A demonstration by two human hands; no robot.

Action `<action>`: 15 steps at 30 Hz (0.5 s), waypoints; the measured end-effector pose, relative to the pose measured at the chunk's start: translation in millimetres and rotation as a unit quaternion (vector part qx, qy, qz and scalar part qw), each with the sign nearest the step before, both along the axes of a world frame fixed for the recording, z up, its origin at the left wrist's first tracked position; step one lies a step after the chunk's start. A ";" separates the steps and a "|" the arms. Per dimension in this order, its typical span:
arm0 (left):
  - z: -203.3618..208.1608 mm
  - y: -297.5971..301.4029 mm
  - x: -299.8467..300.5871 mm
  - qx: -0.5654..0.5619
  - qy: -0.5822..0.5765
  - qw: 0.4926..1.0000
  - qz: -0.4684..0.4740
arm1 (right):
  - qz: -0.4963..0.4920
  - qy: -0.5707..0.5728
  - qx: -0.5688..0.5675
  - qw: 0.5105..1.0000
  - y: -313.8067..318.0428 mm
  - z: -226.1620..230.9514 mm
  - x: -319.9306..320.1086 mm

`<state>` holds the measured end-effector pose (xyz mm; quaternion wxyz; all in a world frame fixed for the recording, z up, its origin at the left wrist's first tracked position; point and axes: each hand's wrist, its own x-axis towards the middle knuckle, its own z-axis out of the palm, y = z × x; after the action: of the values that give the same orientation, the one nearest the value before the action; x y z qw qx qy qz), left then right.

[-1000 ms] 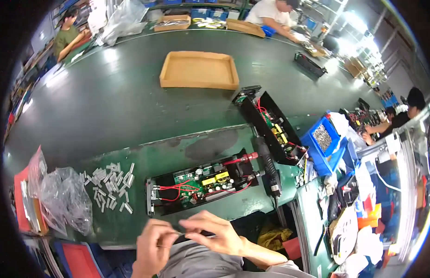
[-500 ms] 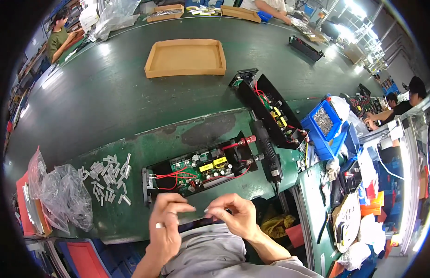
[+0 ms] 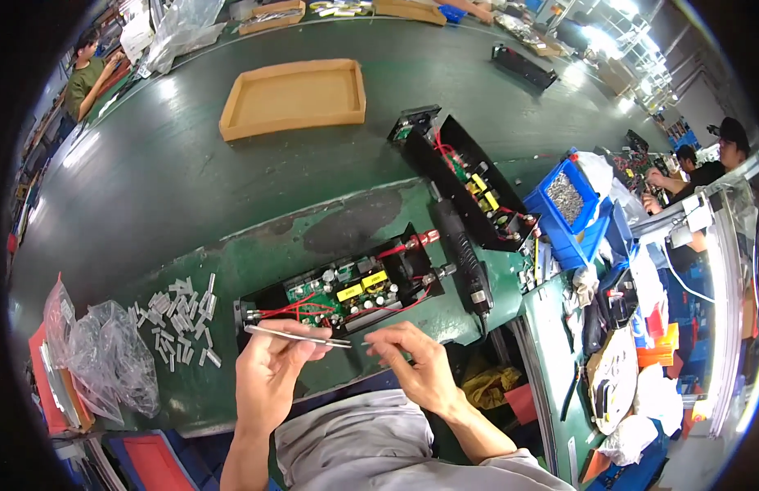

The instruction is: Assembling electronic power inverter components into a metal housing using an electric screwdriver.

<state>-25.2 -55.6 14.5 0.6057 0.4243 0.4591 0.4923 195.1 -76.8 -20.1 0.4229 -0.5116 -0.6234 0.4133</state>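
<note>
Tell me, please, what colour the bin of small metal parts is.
The bin is blue, clearest in the head view.

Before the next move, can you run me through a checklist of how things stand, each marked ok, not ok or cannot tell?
1. Slim metal tool held in the left hand: ok.
2. Right hand holding something in its fingertips: cannot tell, too small.
3. Nearest black housing open on top, circuit board exposed: ok.
4. Dark corded tool lying down, out of both hands: ok.
5. Short metal pieces gathered in a container: not ok, strewn loose on the green worktop.
</note>
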 end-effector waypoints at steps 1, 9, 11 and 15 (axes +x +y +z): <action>1.1 1.0 0.7 -0.002 0.008 1.000 -0.015 | -0.007 0.000 0.002 1.000 0.1 1.7 0.4; -4.5 6.9 11.5 0.008 0.047 0.998 -0.030 | -0.037 0.035 -0.024 0.998 4.5 1.8 3.7; -5.0 7.5 12.7 0.000 0.052 0.998 -0.029 | -0.036 0.049 -0.023 0.998 5.5 -1.3 3.5; -7.6 8.1 13.4 0.000 0.063 0.997 -0.034 | -0.029 0.043 -0.029 0.998 7.9 -3.3 3.5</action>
<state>-11.9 -47.5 7.0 0.5918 0.4696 0.4815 0.4443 198.6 -68.9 -23.5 0.4461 -0.5234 -0.5775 0.4400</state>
